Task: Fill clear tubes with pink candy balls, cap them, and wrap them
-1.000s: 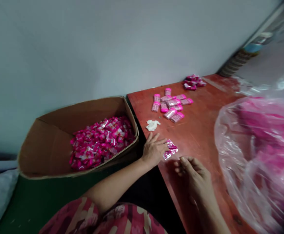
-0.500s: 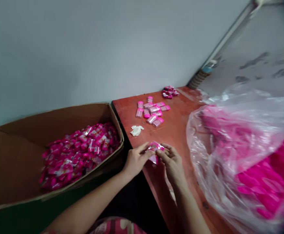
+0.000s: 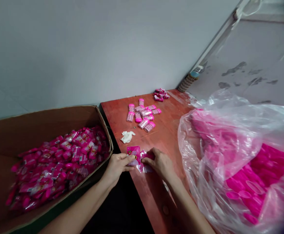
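Left fingers (image 3: pixel 129 158) hide part of pink packet (image 3: pixel 135 150); box (image 3: pixel 44 123) cut off at left edge.

wrapper (image 3: pixel 135 150): pink, circle-patterned | table (image 3: pixel 171 126): red | box (image 3: pixel 59 120): brown | wall (image 3: pixel 95 48): grey

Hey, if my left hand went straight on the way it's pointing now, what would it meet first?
Past the printed pink wrapper it holds, your left hand would probably meet the shiny pink wrapper at your right hand first, though depth is unclear.
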The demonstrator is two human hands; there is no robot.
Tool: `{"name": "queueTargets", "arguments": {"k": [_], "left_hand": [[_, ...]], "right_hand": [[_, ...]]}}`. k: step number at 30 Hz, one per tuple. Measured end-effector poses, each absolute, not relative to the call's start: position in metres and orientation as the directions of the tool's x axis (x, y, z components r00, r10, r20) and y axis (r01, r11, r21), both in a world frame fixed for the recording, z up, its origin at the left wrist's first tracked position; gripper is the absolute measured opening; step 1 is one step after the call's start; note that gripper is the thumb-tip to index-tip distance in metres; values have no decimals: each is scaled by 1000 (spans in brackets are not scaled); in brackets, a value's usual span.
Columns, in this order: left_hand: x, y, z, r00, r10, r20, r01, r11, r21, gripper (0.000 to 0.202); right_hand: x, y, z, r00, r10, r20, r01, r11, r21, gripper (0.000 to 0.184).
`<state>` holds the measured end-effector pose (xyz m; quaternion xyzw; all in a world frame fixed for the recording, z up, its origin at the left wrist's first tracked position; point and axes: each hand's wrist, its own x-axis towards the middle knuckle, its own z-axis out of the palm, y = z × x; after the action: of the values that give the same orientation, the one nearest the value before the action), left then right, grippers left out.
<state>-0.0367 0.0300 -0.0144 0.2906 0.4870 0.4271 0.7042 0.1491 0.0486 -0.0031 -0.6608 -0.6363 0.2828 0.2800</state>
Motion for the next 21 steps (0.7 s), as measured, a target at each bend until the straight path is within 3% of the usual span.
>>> {"name": "queueTargets", "arguments": {"k": [2, 5, 9, 15, 18, 19, 21], "left_hand": [[-37, 32, -15, 165, 868, -468, -361, 495, 791, 24], [-35, 35, -15, 170, 844, -508, -431, 527, 732, 22], [-33, 39, -13, 151, 819, -554, -541, 537, 647, 17], [-36, 47, -10, 92, 787, -611, -725, 474, 501, 11], [-37, 49, -8, 73, 761, -645, -792, 437, 426, 12], [-37, 50, -8, 69, 755, -652, -808, 426, 407, 13], [-35, 50, -8, 75, 752, -655, -829, 411, 378, 15]], "right_hand": [[152, 68, 3, 63, 996, 70, 831, -13, -557, 37], [152, 114, 13, 217, 975, 55, 907, -180, -380, 51], [144, 168, 12, 353, 931, -88, 877, -362, -315, 59], [141, 164, 5, 295, 945, -140, 857, -327, -398, 41], [142, 122, 9, 225, 968, -112, 681, -238, -692, 35], [140, 103, 11, 185, 977, -108, 517, -191, -835, 34], [132, 62, 14, 93, 987, -131, 244, -150, -958, 31]]}}
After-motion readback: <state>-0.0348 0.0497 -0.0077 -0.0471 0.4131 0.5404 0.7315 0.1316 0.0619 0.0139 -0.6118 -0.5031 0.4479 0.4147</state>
